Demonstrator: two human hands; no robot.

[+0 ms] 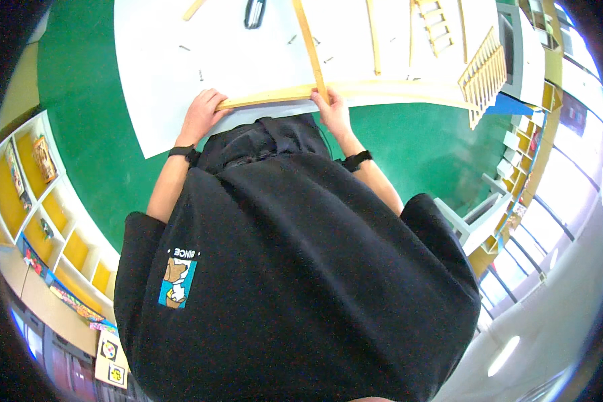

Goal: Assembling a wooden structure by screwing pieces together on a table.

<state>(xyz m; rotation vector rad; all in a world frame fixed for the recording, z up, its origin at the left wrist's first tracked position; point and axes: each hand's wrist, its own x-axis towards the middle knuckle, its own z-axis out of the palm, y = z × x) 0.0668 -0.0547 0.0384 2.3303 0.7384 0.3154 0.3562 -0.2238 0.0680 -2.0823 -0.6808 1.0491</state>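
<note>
Gripped wooden slat (268, 98) with left hand (203, 112), crossing slat (307, 43) with right hand (334, 114).
Apparently got only partway, leaving screws (201, 75) loose.

Holding a wooden strip (268, 96) along the near edge of a white table (151, 87) with the left hand (203, 115) — and, with the right hand (335, 115), pinching the near end of a crosswise second strip (308, 47).
</note>
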